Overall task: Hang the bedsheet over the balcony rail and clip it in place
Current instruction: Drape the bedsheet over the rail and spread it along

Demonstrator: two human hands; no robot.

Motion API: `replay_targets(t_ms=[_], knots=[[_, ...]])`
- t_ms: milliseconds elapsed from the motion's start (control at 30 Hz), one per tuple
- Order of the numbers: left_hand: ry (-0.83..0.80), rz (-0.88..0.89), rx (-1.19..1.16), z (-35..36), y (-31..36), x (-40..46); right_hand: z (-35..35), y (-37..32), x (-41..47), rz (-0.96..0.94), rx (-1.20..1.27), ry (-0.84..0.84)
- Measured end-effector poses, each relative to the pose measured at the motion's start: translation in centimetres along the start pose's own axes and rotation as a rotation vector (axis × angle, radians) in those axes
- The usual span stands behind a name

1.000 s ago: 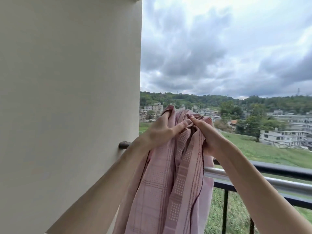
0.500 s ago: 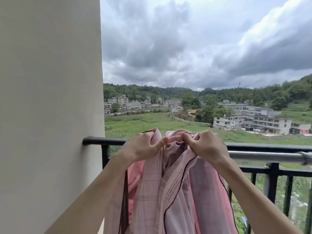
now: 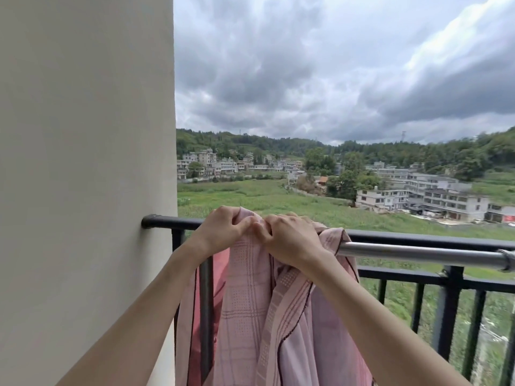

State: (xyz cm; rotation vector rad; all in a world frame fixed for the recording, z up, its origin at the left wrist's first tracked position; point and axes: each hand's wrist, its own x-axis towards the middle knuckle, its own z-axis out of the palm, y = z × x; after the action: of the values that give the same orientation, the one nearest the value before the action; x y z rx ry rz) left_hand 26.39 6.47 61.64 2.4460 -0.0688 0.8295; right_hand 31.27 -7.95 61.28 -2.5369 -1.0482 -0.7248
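Observation:
A pink checked bedsheet point(image 3: 248, 302) with dark edging hangs bunched in front of the black balcony rail point(image 3: 418, 239). My left hand point(image 3: 223, 232) and my right hand point(image 3: 292, 240) both grip its gathered top edge side by side, at rail height near the rail's left end. Part of the sheet lies over a silver metal pole point(image 3: 418, 253) that runs just inside the rail. The sheet's lower part drops out of view at the bottom. No clips are in view.
A cream wall point(image 3: 83, 190) fills the left side, where the rail is fixed. Black upright bars point(image 3: 473, 330) stand below the rail at the right. Beyond lie green fields, buildings and a cloudy sky.
My hands have lowered the bunched top of the sheet from above the rail to rail height, and part of the sheet now lies over the silver pole. The view has swung a little.

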Motion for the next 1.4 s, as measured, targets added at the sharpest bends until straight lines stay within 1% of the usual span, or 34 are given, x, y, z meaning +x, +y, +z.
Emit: replay_targets(t_ms=[67, 200, 400, 500, 567, 600, 667, 700, 733, 800, 833, 867, 967, 1000, 1067, 1133, 1200, 1300, 1333, 1400], knots=[[0.034, 0.001, -0.014, 0.5, 0.2, 0.6, 0.9, 2.3, -0.6, 0.017, -0.057, 0.020], [0.093, -0.044, -0.084, 1.8, 0.7, 2.1, 1.1, 8.5, -3.4, 0.004, -0.152, 0.134], [0.068, -0.018, -0.049, 4.6, 2.0, 4.5, -0.5, 15.7, -5.2, -0.007, -0.130, 0.143], [0.091, -0.024, -0.046, 6.2, 2.3, 5.2, -1.0, 17.9, -5.5, 0.041, -0.127, 0.101], [0.147, -0.030, -0.040, 7.0, 2.2, 5.4, -0.7, 17.5, -5.0, 0.087, -0.133, 0.116], [0.165, -0.032, -0.047, 7.4, 2.0, 5.5, -0.4, 16.8, -4.4, 0.092, -0.119, 0.165], [0.157, -0.025, -0.081, 7.6, 1.6, 5.6, 0.4, 14.3, -3.0, 0.040, -0.044, 0.276], [0.134, -0.021, -0.101, 7.8, 1.6, 5.7, 0.9, 13.1, -2.0, -0.003, 0.007, 0.298], [0.105, -0.024, -0.112, 7.9, 1.5, 5.8, 1.5, 12.0, -1.0, -0.042, 0.058, 0.288], [0.053, -0.053, -0.133, 8.0, 1.4, 6.1, 3.0, 10.5, 0.5, -0.074, 0.140, 0.207], [0.035, -0.088, -0.196, 7.9, 1.3, 6.3, 3.9, 10.4, 1.1, -0.070, 0.140, 0.174], [0.022, -0.139, -0.307, 7.7, 1.2, 6.4, 4.7, 10.7, 1.3, -0.058, 0.114, 0.167], [-0.003, -0.312, -0.713, 7.8, 0.6, 7.4, 6.5, 13.7, 1.7, -0.020, 0.034, 0.219], [-0.007, -0.345, -0.794, 8.1, 0.3, 7.9, 6.9, 14.9, 2.0, -0.023, 0.036, 0.232], [0.009, -0.386, -0.883, 8.5, 0.1, 8.7, 7.4, 16.2, 2.5, -0.039, 0.051, 0.253], [0.073, -0.439, -0.877, 9.4, 0.1, 10.2, 7.8, 17.5, 3.1, -0.040, 0.050, 0.255], [0.195, -0.473, -0.775, 10.3, -0.2, 12.1, 8.0, 18.7, 3.7, -0.026, 0.046, 0.249], [0.387, -0.438, -0.667, 12.1, -0.7, 14.8, 8.3, 21.9, 4.5, 0.002, 0.036, 0.269], [0.409, -0.412, -0.609, 12.6, -1.2, 15.1, 8.4, 22.8, 4.7, 0.009, 0.026, 0.290], [0.325, -0.355, -0.438, 14.1, -2.0, 15.4, 8.6, 24.7, 5.0, 0.029, -0.003, 0.337]])
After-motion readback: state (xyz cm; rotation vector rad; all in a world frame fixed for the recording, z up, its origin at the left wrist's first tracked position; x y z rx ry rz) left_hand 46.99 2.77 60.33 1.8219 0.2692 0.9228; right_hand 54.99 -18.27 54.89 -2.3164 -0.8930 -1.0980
